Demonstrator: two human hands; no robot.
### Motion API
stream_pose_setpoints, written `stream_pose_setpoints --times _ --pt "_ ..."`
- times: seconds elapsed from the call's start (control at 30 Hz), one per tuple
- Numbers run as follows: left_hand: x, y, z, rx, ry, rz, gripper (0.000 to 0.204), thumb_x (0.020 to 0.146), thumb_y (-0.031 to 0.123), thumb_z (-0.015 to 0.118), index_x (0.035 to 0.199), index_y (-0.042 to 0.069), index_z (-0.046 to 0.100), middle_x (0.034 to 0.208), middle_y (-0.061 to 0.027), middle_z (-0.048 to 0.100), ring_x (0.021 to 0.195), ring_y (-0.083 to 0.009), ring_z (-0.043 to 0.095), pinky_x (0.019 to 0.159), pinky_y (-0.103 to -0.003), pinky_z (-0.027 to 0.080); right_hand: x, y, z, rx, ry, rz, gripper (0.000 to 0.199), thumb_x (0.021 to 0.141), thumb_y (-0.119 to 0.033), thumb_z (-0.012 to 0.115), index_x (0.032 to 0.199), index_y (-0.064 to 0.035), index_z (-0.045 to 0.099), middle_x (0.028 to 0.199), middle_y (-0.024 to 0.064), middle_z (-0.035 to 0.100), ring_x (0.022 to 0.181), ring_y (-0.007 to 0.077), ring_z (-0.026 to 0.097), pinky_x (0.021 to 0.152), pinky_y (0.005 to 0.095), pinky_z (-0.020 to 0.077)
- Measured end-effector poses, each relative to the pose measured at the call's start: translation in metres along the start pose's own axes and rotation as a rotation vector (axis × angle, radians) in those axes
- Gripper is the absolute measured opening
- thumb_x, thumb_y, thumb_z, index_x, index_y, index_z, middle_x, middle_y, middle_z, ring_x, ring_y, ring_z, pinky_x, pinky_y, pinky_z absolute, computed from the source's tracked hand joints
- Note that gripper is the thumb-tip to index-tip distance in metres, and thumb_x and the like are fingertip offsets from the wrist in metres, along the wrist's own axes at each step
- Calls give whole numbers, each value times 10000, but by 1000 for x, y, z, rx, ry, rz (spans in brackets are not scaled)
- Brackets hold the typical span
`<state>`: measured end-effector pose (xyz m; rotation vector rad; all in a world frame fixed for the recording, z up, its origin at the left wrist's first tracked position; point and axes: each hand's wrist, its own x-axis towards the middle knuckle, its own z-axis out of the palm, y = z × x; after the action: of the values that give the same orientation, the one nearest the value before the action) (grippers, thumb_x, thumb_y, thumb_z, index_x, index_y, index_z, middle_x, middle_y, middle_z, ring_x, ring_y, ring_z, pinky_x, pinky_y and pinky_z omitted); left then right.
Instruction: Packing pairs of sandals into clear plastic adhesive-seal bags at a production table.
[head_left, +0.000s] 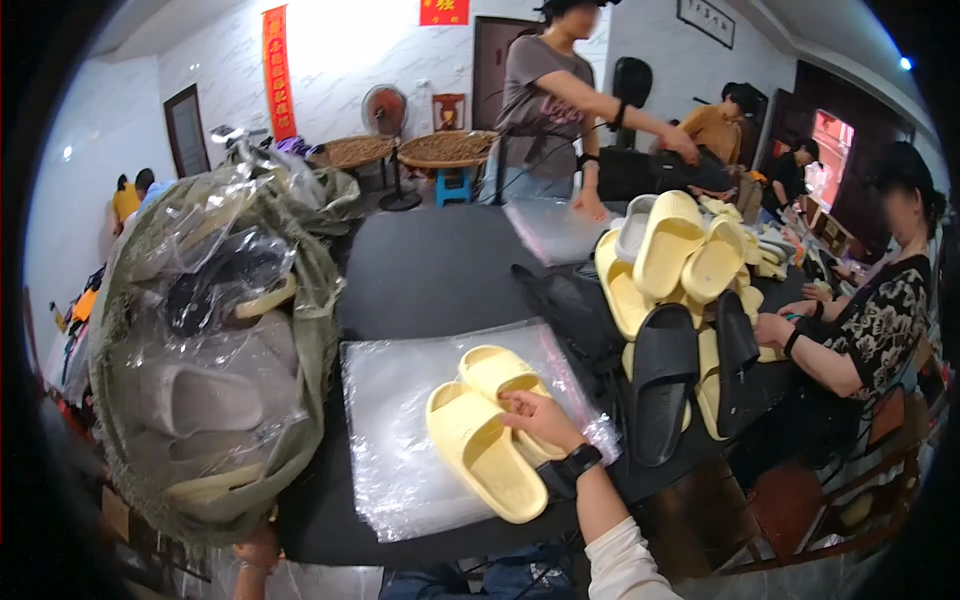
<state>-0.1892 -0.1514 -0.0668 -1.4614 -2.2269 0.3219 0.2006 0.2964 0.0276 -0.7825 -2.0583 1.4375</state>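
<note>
A pair of pale yellow slide slippers (486,462) rests on a stack of clear plastic bags (392,430) at the table's near edge. Closed at the straps, my right hand (538,418) grips the pair where the two slippers meet. At the lower left, my left hand (258,550) is against the bottom of a large green woven sack (322,400); its fingers are mostly hidden. Bagged slippers fill the sack, among them a grey one (212,398).
Yellow and black slippers (665,360) are heaped on the black table (415,260) to the right. One person (550,95) stands across the table with a hand on more clear bags (545,232). Another person (880,320) handles slippers at the right, beside wooden chairs (850,480).
</note>
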Motion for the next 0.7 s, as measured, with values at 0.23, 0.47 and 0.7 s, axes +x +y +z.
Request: stream_pose_setpoints --times 0.23,0.47,0.7 --pt "-11 36 -82 -446 -1180 332 533 912 457 393 1253 65 516 1228 -124 564 1143 -269 524 944 -377 413 5 3 -9 -19 34 -42 450 800 -225 710 1176 -18 574 764 -35 559 642 37 476 589 185 408" --pt "102 2 -282 -1527 -627 280 324 922 180 536 1220 56 561 1179 -92 610 1074 -199 579 896 -312 452 -1 10 -10 113 29 19 415 798 -129 703 1157 27 566 756 -42 522 647 28 468 597 172 403" --pt "144 -104 -209 -320 183 -667 724 809 210 649 1353 -77 267 1371 -295 330 1270 -405 337 1058 -411 290 2 2 3 39 20 -36 440 813 -210 704 1178 -6 566 767 -35 550 680 33 503 624 192 433"
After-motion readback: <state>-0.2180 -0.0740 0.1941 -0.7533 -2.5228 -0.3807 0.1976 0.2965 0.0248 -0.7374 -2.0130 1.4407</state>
